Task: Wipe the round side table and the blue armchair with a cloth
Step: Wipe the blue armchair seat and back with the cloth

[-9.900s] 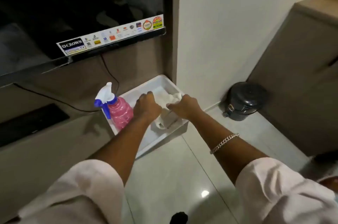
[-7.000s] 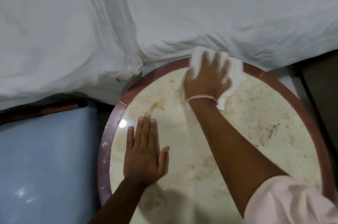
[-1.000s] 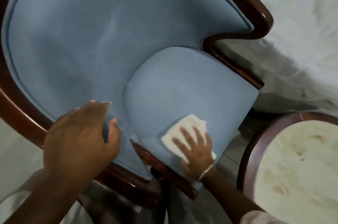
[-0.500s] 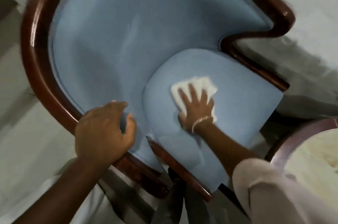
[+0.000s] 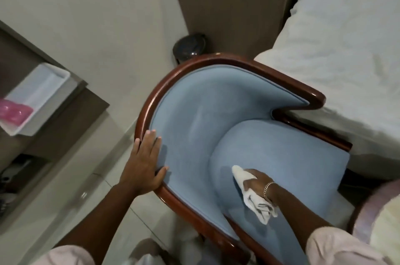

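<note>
On one blue armchair: flat left hand, right hand clutching one cloth.

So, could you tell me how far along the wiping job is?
In hand: the right hand presses the cloth on the blue armchair seat cushion while the left hand steadies the wooden rim. The backrest looks still to do. The round side table barely shows, so its state cannot be judged.
</note>
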Demonstrator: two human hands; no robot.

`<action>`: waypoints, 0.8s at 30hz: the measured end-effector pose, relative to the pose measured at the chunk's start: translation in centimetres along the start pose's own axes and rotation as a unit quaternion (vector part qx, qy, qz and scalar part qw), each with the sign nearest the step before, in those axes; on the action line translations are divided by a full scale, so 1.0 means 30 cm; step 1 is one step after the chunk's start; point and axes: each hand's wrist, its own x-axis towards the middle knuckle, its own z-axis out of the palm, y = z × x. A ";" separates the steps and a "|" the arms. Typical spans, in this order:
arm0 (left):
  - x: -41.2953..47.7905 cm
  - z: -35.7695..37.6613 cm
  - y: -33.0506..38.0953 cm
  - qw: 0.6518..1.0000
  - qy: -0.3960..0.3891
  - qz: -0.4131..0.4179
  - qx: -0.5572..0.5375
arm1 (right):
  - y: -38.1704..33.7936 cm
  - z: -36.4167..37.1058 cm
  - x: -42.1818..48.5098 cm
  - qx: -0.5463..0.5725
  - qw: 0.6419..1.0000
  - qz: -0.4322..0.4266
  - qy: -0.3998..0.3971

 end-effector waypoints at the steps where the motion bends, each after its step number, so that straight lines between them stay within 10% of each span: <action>1: 0.033 -0.015 -0.036 1.000 0.000 0.011 0.006 | -0.065 0.023 0.011 0.052 0.998 -0.028 0.003; 6: 0.315 -0.075 -0.174 0.993 0.011 0.116 -0.008 | -0.415 0.241 0.084 0.287 0.948 -0.130 0.045; 15: 0.699 -0.118 -0.235 0.975 0.055 0.206 -0.056 | -0.588 0.456 0.285 0.301 0.937 -0.056 0.167; 24: 0.698 -0.082 -0.252 0.973 0.081 0.206 -0.068 | -0.894 0.248 0.535 0.398 0.771 -0.100 0.487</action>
